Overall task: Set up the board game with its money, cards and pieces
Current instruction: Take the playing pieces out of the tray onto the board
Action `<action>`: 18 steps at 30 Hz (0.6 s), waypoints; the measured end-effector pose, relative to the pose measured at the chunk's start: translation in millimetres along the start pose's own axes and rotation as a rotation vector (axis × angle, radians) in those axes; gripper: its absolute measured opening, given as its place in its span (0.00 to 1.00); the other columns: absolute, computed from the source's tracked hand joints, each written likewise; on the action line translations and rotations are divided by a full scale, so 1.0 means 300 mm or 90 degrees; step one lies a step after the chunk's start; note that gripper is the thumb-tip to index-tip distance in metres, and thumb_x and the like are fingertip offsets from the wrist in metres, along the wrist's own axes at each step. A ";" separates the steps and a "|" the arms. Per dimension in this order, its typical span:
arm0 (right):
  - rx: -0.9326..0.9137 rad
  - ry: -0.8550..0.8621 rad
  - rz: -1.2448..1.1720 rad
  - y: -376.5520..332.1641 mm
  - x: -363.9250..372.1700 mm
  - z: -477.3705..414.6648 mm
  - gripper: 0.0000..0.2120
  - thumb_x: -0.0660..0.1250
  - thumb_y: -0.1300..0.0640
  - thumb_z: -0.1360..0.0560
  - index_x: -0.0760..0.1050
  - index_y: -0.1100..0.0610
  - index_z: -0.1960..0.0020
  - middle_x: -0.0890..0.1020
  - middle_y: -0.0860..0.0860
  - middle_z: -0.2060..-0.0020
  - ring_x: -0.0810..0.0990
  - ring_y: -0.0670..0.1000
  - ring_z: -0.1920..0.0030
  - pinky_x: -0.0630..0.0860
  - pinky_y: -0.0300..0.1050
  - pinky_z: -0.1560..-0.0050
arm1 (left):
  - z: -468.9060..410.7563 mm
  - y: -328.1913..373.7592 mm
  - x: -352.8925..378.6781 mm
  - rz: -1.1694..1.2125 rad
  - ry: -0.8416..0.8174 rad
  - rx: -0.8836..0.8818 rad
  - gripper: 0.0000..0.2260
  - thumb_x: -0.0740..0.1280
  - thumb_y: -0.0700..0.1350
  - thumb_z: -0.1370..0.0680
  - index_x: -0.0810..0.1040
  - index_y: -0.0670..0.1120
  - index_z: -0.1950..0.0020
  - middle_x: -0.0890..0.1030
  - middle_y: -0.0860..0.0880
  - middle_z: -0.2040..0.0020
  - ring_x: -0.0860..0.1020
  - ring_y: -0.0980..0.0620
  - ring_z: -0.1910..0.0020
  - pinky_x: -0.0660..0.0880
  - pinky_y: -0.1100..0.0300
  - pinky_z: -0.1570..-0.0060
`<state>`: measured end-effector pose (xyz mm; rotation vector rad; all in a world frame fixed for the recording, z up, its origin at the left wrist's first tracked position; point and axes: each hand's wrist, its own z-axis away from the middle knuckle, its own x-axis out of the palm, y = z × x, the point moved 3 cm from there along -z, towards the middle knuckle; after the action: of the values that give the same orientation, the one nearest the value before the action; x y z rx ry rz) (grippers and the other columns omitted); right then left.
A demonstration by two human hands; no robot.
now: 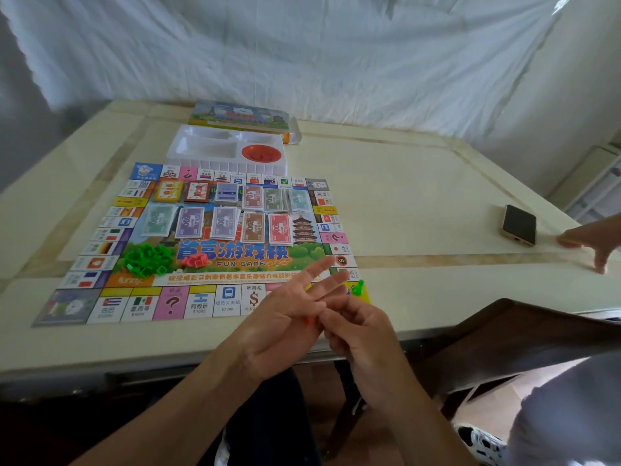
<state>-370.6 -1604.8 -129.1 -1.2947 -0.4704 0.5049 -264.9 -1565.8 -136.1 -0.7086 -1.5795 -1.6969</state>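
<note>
Lower centre, the left hand (282, 321) spreads straight fingers, released, with an orange piece (307, 320) at its palm edge. The right hand (359, 327) curls toward it; grasping or not, I cannot tell. The board (111, 307), left of centre, shows green houses (148, 258), 2 rows of banknotes (221, 223) and a green pawn (359, 287) at its lower-right corner. The cream table (420, 203) holds a phone (519, 225) at right, with a white sheet (302, 55) behind.

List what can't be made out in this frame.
- Head view: the orange piece is mostly hidden between the left hand and right hand; which holds it is unclear.
- The near right corner squares of the board are covered by both hands.
- The game box artwork at the back is blurred.
- The other person's hand is cut off by the right edge.
- What lies in the red dish is too small to tell.
</note>
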 end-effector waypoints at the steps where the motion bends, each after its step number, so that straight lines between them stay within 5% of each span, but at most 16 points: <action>1: 0.003 -0.005 -0.012 0.004 0.001 -0.001 0.04 0.66 0.63 0.25 0.80 0.62 0.54 0.75 0.48 0.74 0.69 0.43 0.73 0.68 0.36 0.71 | 0.000 0.000 0.007 0.002 0.003 0.005 0.31 0.60 0.26 0.32 0.70 0.46 0.30 0.76 0.42 0.34 0.72 0.45 0.32 0.71 0.52 0.36; 4: -0.032 0.053 -0.004 -0.028 -0.035 -0.011 0.02 0.68 0.63 0.26 0.79 0.61 0.56 0.76 0.49 0.72 0.71 0.44 0.72 0.69 0.34 0.72 | -0.009 0.010 0.011 0.016 0.066 0.036 0.23 0.62 0.30 0.27 0.72 0.43 0.34 0.77 0.41 0.36 0.73 0.45 0.35 0.71 0.52 0.36; 8: -0.163 0.266 0.402 -0.067 -0.167 -0.064 0.03 0.69 0.56 0.26 0.76 0.55 0.55 0.79 0.47 0.65 0.77 0.43 0.64 0.72 0.37 0.63 | -0.022 0.039 -0.039 0.033 0.199 0.073 0.18 0.56 0.28 0.25 0.74 0.42 0.41 0.79 0.42 0.46 0.77 0.46 0.44 0.71 0.54 0.38; 12: -0.145 0.222 0.605 0.000 -0.195 -0.122 0.03 0.66 0.53 0.24 0.73 0.50 0.52 0.77 0.46 0.63 0.75 0.45 0.60 0.69 0.35 0.61 | -0.018 0.053 -0.070 0.017 0.252 0.075 0.18 0.54 0.28 0.23 0.75 0.43 0.42 0.80 0.43 0.48 0.78 0.48 0.49 0.72 0.54 0.42; 18: -0.158 0.194 0.639 0.046 -0.188 -0.151 0.04 0.65 0.51 0.23 0.70 0.48 0.52 0.75 0.42 0.61 0.75 0.42 0.59 0.72 0.37 0.57 | -0.011 0.051 -0.091 -0.001 0.286 0.064 0.18 0.54 0.29 0.23 0.75 0.43 0.40 0.80 0.44 0.47 0.78 0.48 0.51 0.74 0.55 0.49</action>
<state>-390.2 -1671.0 -154.7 -1.7767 0.4343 1.0731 -236.0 -1565.8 -148.5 -0.2483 -1.3325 -1.6243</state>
